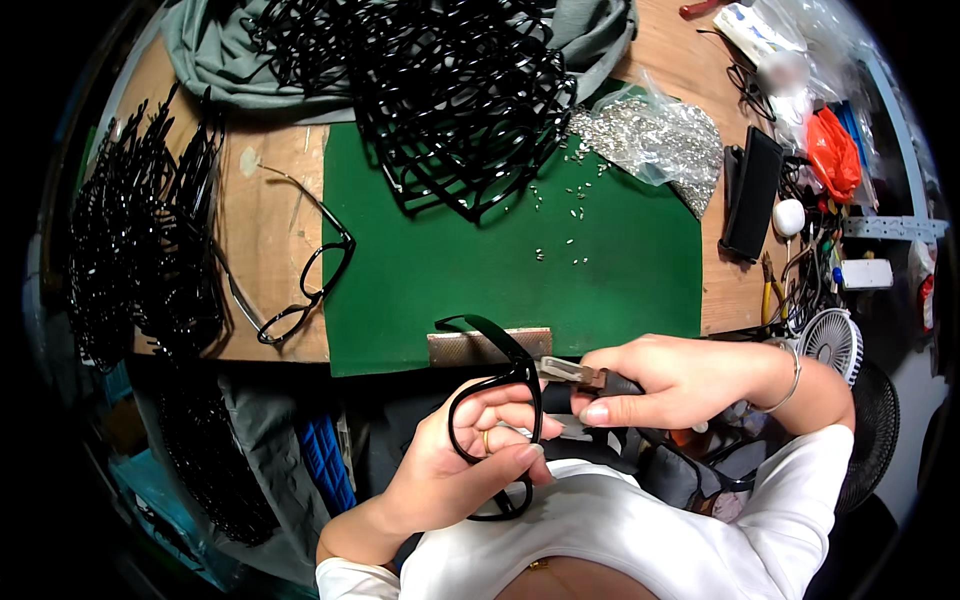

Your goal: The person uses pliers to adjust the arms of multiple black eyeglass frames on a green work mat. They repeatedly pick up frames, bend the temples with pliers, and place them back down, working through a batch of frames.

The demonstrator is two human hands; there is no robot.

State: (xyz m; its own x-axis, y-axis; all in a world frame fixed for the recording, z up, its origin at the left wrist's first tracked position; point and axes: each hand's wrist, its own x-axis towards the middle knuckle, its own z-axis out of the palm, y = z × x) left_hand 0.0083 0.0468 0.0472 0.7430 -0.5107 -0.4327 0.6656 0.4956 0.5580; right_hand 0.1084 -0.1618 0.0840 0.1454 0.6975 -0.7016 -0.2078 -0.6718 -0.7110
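Note:
My left hand (455,475) is closed around a black eyeglass frame (495,336), its fingers behind one rim and its thumb across the front. One temple of the frame stretches up past the front edge of the green mat (450,275). From the right, my right hand (660,382) grips a pair of pliers (566,370) with dark handles. The metal jaws of the pliers are close to the frame's hinge corner; whether they touch it I cannot tell. Behind the frame, a ridged metal-and-wood block (490,347) sits at the mat's edge.
Black frames lie heaped (460,110) on grey cloth at the back. A plastic bag of small metal pieces (650,130) spills onto the mat. Further black frames (150,240) and one loose pair of glasses (345,245) are left. A phone (755,195) and fan (832,342) stand right.

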